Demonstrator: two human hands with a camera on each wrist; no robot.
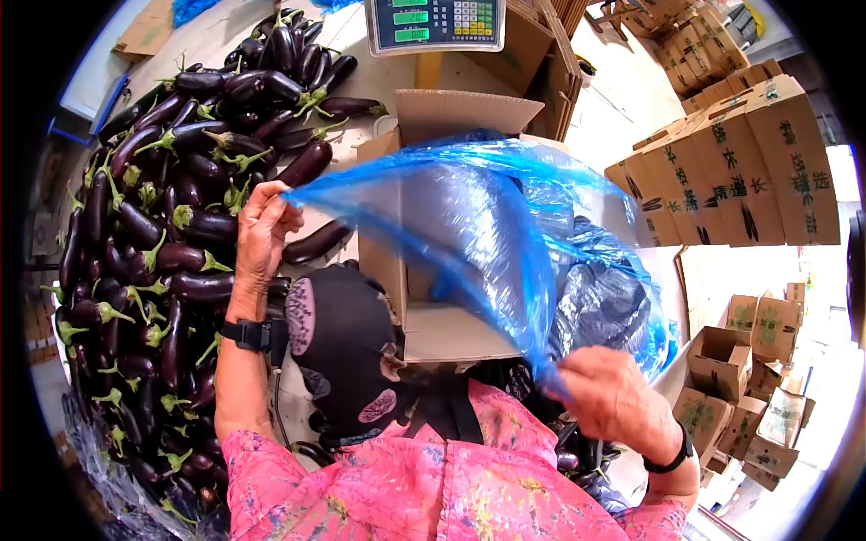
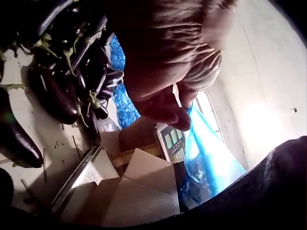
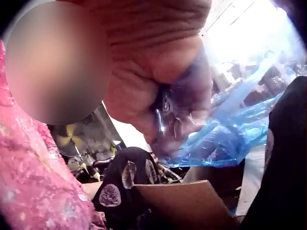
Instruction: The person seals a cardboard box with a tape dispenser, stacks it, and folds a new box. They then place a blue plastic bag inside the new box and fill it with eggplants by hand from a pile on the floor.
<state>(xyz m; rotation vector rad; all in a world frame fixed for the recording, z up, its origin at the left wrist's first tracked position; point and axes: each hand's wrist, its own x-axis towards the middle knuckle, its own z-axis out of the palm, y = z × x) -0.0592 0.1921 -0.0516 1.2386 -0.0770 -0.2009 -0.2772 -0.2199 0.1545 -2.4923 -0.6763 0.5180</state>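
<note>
The right grip (image 1: 606, 397) clutches one edge of a blue plastic bag (image 1: 487, 207); the left grip (image 1: 263, 230) pinches another, presumably to spread its mouth. The bag stretches between the grips, over an open cardboard box (image 1: 456, 335) that probably backs the thin film. Eggplants (image 1: 203, 225) lie heaped beside the left grip, handily near. Beyond both grips, a digital scale (image 1: 437, 18) is cut off at the top. Film veils the box's interior; blur obscures the right grip's fingertips.

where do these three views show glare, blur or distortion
Head view: fisheye curving, glints on the translucent blue plastic bag, bare right hand looks blurred; left wrist view: bare left hand shadowed, glare on the white wall; right wrist view: upper right washed out.
</note>
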